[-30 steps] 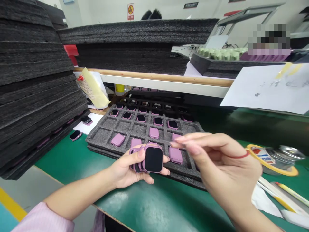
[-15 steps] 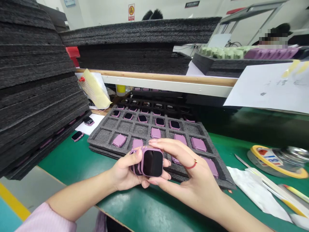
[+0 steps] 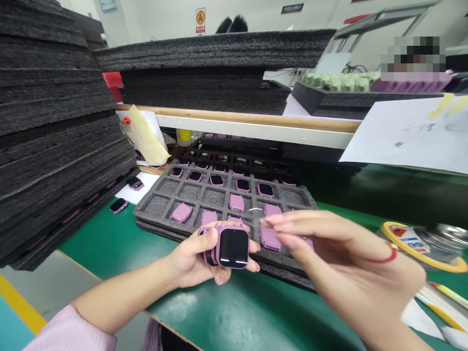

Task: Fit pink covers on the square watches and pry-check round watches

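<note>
My left hand is wrapped round a small stack of purple smartwatch bodies. The front smartwatch body turns its black screen toward me, and its screen shows a bright reflection along the lower edge. To its right, my right hand is apart from the stack, with thumb and fingertips pinched together and somewhat blurred. A clear film with a whitish edge juts from those fingertips. Behind both hands lies a black foam tray, its pockets holding purple watch bodies, some screen up and some back up, such as the purple watch back.
Two loose watches lie left of the tray, one on white paper. Tall stacks of foam trays stand at the left. A shelf edge crosses above the tray. A tape roll and a white cloth lie at the right.
My right hand has moved away from the watch to the right, a clear film now at its fingertips. The left hand still holds the stack in nearly the same place.
</note>
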{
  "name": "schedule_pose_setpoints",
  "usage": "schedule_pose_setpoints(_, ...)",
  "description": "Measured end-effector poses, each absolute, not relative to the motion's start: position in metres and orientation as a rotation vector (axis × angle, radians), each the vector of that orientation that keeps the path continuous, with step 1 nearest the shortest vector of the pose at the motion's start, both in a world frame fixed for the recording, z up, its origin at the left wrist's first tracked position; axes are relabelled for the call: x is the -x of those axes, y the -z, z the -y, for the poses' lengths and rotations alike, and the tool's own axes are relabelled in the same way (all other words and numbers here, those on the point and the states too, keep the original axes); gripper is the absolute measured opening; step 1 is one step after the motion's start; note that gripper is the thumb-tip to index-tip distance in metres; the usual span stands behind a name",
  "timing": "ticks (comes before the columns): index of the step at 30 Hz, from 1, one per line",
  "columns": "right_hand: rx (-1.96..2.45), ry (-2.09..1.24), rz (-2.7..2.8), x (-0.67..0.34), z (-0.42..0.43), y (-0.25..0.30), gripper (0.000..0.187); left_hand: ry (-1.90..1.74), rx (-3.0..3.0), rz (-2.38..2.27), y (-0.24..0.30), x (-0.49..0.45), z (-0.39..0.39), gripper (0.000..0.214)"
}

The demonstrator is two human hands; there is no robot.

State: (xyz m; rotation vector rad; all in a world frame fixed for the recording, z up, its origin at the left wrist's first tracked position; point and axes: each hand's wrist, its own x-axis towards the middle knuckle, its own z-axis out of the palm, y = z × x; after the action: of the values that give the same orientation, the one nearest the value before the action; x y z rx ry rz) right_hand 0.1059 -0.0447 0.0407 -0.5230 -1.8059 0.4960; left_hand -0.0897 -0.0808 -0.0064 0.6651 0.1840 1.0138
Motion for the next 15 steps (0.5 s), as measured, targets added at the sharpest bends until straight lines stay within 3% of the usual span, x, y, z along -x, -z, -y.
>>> schedule_pose_setpoints(3, 0.371, -0.339, 2.049, -0.112, 0.05, -0.037, 0.03, -1.033, -0.634, -0.227, 0.005, 0.089, 0.081, 0.042)
schedule_pose_setpoints(9, 0.276, -0.387, 2.226, -0.118, 0.063, -0.032, 0.038, -1.047, -0.601, -0.314, 0.008, 0.09, 0.082, 0.047)
schedule_pose_setpoints(15, 0.255, -0.028, 2.254, -0.102, 0.057, -0.037, 0.028, -1.111, -0.608, -0.399, 0.004, 0.087, 0.083, 0.05)
